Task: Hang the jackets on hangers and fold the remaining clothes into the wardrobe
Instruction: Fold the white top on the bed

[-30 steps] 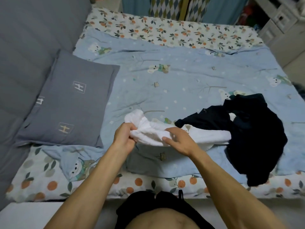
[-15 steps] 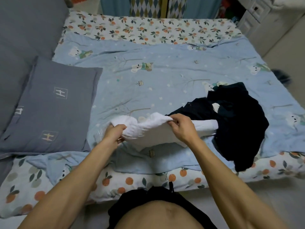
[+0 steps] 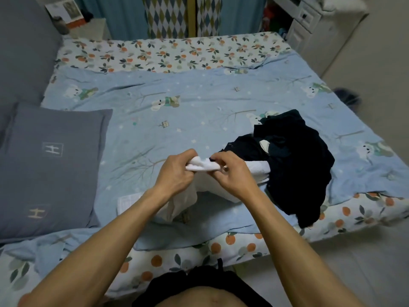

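Bunching between fingers point(image 3: 218, 156): white garment point(image 3: 202, 166)

The white garment point(image 3: 203, 166) looks like soft, matt cloth with a slightly fluffy, thick surface where it bunches. The dark navy clothes point(image 3: 296, 165) are matt cloth too, limp and creased. The light blue quilt point(image 3: 177, 120) is smooth printed cotton-like cloth, lightly wrinkled, without shine. The bed sheet point(image 3: 168, 54) under it is matt printed cloth. The grey pillow point(image 3: 51, 165) has a fine-woven, dull cloth cover with stitched marks. The floor point(image 3: 354, 269) looks smooth and pale.
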Demonstrator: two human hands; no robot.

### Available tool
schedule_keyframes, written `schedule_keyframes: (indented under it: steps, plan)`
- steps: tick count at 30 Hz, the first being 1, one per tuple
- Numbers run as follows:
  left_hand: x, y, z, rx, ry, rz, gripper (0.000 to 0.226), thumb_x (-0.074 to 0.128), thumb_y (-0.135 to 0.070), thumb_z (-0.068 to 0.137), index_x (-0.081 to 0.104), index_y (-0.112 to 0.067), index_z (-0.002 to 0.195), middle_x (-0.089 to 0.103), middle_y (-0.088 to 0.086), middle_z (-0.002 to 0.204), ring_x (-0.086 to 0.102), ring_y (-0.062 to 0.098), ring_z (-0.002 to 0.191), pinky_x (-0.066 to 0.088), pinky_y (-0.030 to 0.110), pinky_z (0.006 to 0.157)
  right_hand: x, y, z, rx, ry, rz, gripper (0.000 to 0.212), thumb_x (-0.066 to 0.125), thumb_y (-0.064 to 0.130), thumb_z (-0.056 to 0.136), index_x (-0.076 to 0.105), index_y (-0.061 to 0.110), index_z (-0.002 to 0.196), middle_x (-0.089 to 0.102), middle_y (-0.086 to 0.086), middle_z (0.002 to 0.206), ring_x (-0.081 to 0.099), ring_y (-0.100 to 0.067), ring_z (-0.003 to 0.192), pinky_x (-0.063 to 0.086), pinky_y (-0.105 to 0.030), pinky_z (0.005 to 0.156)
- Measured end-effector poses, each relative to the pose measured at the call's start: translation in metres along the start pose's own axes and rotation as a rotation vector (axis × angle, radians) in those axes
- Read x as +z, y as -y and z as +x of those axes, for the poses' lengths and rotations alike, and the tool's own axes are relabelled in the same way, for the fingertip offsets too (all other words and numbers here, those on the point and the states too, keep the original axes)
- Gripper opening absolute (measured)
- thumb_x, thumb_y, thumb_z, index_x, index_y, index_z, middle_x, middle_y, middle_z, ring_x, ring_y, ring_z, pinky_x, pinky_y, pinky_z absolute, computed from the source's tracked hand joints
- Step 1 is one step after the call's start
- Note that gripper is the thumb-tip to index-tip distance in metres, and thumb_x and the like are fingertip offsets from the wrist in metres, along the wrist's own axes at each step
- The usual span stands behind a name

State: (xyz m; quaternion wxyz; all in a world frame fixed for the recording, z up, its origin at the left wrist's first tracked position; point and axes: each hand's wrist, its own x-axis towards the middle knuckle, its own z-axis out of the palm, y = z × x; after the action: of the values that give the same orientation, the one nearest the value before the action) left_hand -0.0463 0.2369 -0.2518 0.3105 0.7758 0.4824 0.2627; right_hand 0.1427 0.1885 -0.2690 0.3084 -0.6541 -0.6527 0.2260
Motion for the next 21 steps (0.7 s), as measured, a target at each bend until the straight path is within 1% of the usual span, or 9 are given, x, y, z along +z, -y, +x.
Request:
schedule_keyframes:
  steps: [3, 5, 7, 9, 10, 12, 14, 17, 21]
  plan:
    - [-0.006, -0.007, -0.013, 0.065, -0.038, -0.044, 0.017, 0.046, -0.009, 0.070, 0.058, -0.021, 0.074, 0.059, -0.004, 0.064, 0.058, 0.021, 0.063, 0.045, 0.039, 0.053, -0.013, -0.016, 0.002, 0.104, 0.162, -0.048, 0.072, 0.070, 0.024, 0.085, 0.038, 0.019, 0.149, 0.042, -0.008, 0.144, 0.041, -0.022, 0.131, 0.040, -0.037, 0.106]
    - [-0.014, -0.010, -0.018, 0.123, -0.041, -0.029, 0.019, 0.047, -0.009, 0.070, 0.062, -0.019, 0.074, 0.061, -0.006, 0.064, 0.059, 0.017, 0.061, 0.045, 0.036, 0.053, -0.016, -0.020, 0.009, 0.141, 0.202, -0.113, 0.075, 0.066, 0.023, 0.086, 0.032, 0.019, 0.153, 0.034, -0.010, 0.152, 0.030, -0.028, 0.138, 0.032, -0.040, 0.112]
    - [-0.022, -0.017, -0.022, 0.166, -0.075, -0.056, 0.020, 0.047, -0.006, 0.070, 0.063, -0.018, 0.074, 0.061, -0.007, 0.065, 0.056, 0.010, 0.059, 0.042, 0.032, 0.052, -0.017, -0.027, 0.017, 0.163, 0.226, -0.227, 0.066, 0.064, 0.029, 0.086, 0.042, 0.020, 0.148, 0.033, -0.010, 0.154, 0.024, -0.032, 0.140, 0.031, -0.046, 0.112]
    - [-0.034, -0.021, -0.025, 0.153, -0.127, -0.106, 0.016, 0.048, -0.008, 0.072, 0.063, -0.015, 0.074, 0.059, -0.005, 0.067, 0.052, 0.006, 0.060, 0.040, 0.028, 0.053, -0.017, -0.031, 0.026, 0.176, 0.193, -0.309, 0.048, 0.066, 0.033, 0.085, 0.058, 0.021, 0.131, 0.040, -0.007, 0.149, 0.026, -0.032, 0.138, 0.033, -0.045, 0.107]
    - [-0.038, -0.023, -0.026, 0.136, -0.147, -0.132, 0.015, 0.048, -0.012, 0.074, 0.063, -0.013, 0.075, 0.059, -0.004, 0.068, 0.052, 0.005, 0.061, 0.039, 0.025, 0.053, -0.017, -0.032, 0.029, 0.189, 0.142, -0.293, 0.038, 0.068, 0.033, 0.084, 0.062, 0.018, 0.119, 0.048, -0.008, 0.140, 0.033, -0.032, 0.133, 0.037, -0.043, 0.100]
    - [-0.050, -0.023, -0.025, 0.092, -0.192, -0.158, 0.015, 0.049, -0.019, 0.076, 0.062, -0.012, 0.076, 0.059, -0.003, 0.069, 0.050, 0.003, 0.062, 0.038, 0.019, 0.055, -0.019, -0.021, 0.034, 0.219, 0.049, -0.166, 0.020, 0.066, 0.024, 0.085, 0.057, 0.011, 0.097, 0.061, -0.009, 0.104, 0.053, -0.033, 0.105, 0.045, -0.040, 0.077]
    - [-0.064, -0.018, -0.018, 0.004, -0.257, -0.148, 0.006, 0.053, -0.015, 0.077, 0.056, -0.013, 0.073, 0.055, 0.001, 0.067, 0.046, 0.002, 0.059, 0.035, 0.018, 0.054, -0.021, 0.001, 0.041, 0.193, 0.005, -0.143, 0.017, 0.060, 0.022, 0.090, 0.046, 0.012, 0.088, 0.056, -0.005, 0.080, 0.054, -0.032, 0.079, 0.037, -0.038, 0.058]
    - [-0.086, -0.006, -0.001, -0.143, -0.359, -0.106, 0.015, 0.066, -0.002, 0.079, 0.053, -0.008, 0.074, 0.054, 0.002, 0.065, 0.041, 0.003, 0.056, 0.035, 0.027, 0.056, -0.029, 0.041, 0.054, 0.094, -0.084, -0.115, 0.021, 0.058, 0.022, 0.093, 0.040, 0.015, 0.084, 0.053, -0.003, 0.074, 0.051, -0.031, 0.071, 0.030, -0.036, 0.054]
    - [-0.120, -0.008, 0.013, -0.168, -0.393, -0.207, 0.019, 0.078, -0.013, 0.080, 0.066, -0.020, 0.092, 0.068, -0.011, 0.084, 0.061, 0.006, 0.075, 0.051, 0.031, 0.068, -0.046, 0.109, 0.084, -0.070, -0.162, -0.031, 0.021, 0.062, 0.021, 0.089, 0.042, 0.017, 0.087, 0.061, -0.007, 0.080, 0.053, -0.029, 0.072, 0.037, -0.036, 0.054]
